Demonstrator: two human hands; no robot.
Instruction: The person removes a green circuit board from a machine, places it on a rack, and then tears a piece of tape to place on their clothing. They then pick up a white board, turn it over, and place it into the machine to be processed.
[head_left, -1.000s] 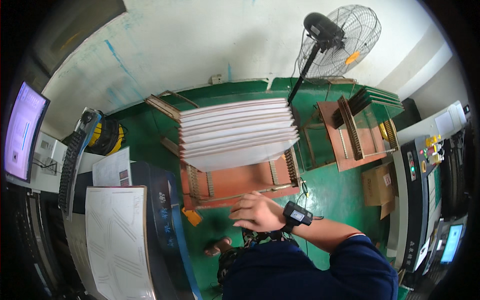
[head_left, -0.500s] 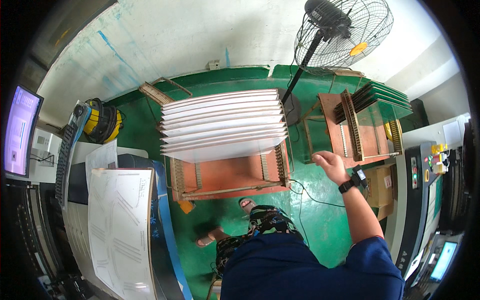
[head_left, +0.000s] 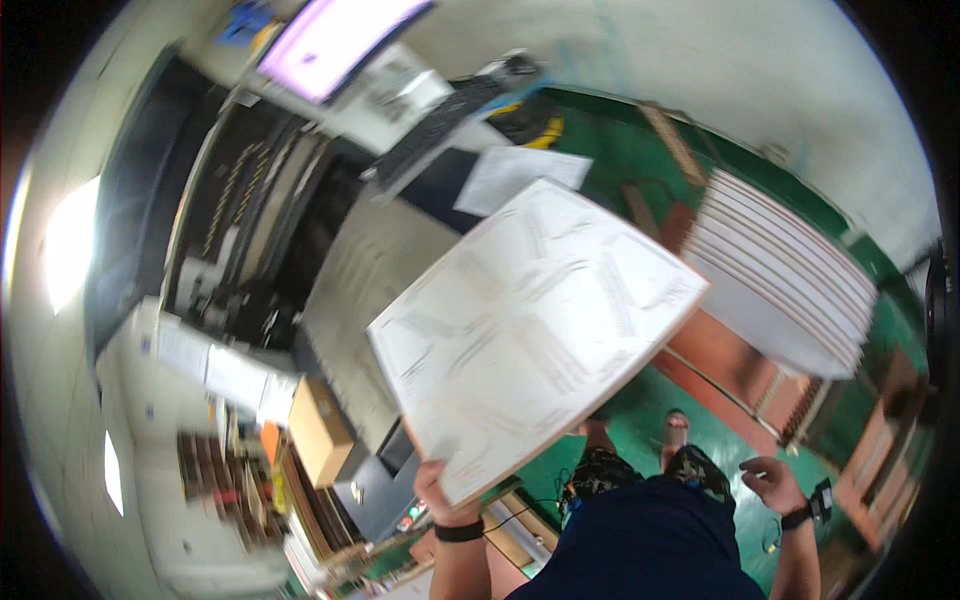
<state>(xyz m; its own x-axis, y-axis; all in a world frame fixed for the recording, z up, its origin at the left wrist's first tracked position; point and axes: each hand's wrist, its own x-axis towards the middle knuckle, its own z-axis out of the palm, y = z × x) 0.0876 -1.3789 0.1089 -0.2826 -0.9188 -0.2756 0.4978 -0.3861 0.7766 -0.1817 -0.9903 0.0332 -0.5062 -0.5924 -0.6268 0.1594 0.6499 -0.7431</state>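
A large white rectangular panel [head_left: 545, 320] with fine grey line patterns and a brownish edge lies tilted across the middle of the view. At its near corner, my left hand [head_left: 445, 495] is closed on the edge, the fingertips on the white face and the rest of the grip partly hidden. My right hand [head_left: 773, 485] hangs beside my right leg, holding nothing, with fingers loosely bent and apart. Beyond that hand, several white panels [head_left: 775, 275] stand in a row in an orange-based rack [head_left: 720, 350]. Motion blurs much of the picture.
A grey worktop [head_left: 375, 270] lies beyond the panel, with a paper sheet [head_left: 525, 175], a keyboard [head_left: 445, 125] and a lit monitor [head_left: 340, 45]. Lower left stands a cardboard box [head_left: 318, 430]. Another rack [head_left: 880, 460] is at the right, on the green floor [head_left: 650, 410].
The view has swung left. My left hand, out of view before, now holds a corner of the white panel. My right hand has come down beside my leg.
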